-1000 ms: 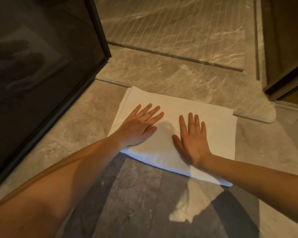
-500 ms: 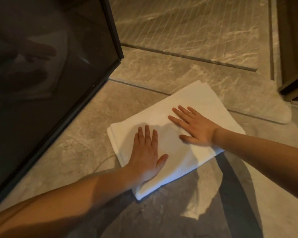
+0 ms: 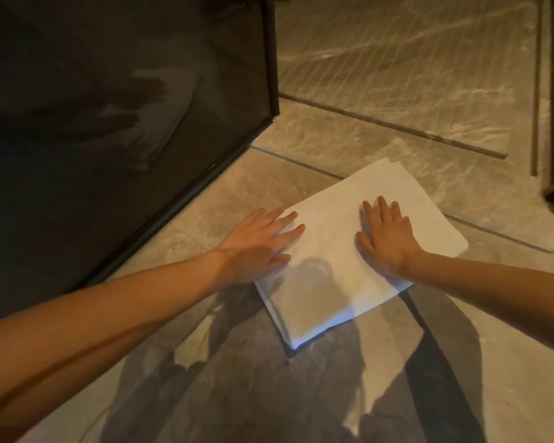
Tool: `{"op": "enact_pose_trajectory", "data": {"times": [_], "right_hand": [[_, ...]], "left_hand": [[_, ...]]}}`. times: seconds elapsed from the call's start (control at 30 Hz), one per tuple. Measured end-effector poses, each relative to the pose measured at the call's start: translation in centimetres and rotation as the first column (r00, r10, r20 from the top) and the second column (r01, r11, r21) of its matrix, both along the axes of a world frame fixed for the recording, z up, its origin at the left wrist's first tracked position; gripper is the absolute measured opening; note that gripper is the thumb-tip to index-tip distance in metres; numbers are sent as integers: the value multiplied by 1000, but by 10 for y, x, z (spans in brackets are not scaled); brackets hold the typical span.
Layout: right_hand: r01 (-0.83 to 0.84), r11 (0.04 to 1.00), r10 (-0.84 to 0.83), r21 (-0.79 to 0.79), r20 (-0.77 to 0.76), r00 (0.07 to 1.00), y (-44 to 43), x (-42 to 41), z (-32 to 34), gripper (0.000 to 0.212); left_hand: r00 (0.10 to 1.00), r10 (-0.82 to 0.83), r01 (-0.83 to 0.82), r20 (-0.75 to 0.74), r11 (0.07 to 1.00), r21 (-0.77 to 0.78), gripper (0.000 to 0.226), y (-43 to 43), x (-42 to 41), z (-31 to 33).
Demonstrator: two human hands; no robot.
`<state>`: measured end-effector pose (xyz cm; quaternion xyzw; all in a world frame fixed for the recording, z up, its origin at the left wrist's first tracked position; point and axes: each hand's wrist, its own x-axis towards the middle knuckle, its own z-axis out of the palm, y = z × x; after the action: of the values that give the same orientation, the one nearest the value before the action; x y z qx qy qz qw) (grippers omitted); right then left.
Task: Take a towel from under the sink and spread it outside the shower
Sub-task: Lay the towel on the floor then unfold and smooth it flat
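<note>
The folded white towel [image 3: 349, 251] lies on the tiled floor [image 3: 205, 203], just right of the dark glass shower panel [image 3: 125, 123]. The left hand [image 3: 256, 244] and right hand [image 3: 387, 238] press flat on it, fingers released and spread.

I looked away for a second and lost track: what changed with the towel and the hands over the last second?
The towel has been turned on the floor: its long side, once across the view, now runs diagonally away toward the right. The left hand slid to the towel's left edge, partly onto the tile; the right hand shifted too but lies flat on top. Unchanged: the towel is folded, and both hands are open, gripping nothing.
</note>
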<state>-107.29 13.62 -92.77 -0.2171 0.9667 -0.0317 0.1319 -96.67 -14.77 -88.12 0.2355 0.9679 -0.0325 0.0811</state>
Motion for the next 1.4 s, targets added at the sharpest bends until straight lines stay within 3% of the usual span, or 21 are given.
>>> {"op": "enact_pose_trajectory", "data": {"times": [0.17,0.23,0.37,0.53,0.77,1.0,1.23,1.4], "right_hand": [[289,939,-301,189,37,953,-6,19,-16,82],[311,921,-330,237,44,943,-3,25,-20,83],[236,954,-249,186,49,967,4,32,-28,84],[23,991,-32,134,67,997,-20,27,-27,86],[-274,945,268,178,56,962,-105,17,-25,86],[-344,917,331,203,96,939,-161,39,-16,84],[-357,911,354,204,55,934,-136,44,-20,78],[-293,919,279,262,91,956,-140,47,-12,81]], "left_hand": [[1000,-22,23,-10,997,77,64,4,1,-21],[998,-62,63,-9,993,100,64,15,-5,-31],[995,-55,54,78,998,13,69,28,-7,-56],[992,98,-97,77,995,-21,74,10,32,-76],[916,335,-324,220,942,-85,85,-38,87,-67],[877,382,-349,290,923,-160,82,-72,124,-53],[921,272,-241,279,960,-142,78,-81,119,-47],[936,247,-234,251,969,-82,76,-86,112,-47]]}}
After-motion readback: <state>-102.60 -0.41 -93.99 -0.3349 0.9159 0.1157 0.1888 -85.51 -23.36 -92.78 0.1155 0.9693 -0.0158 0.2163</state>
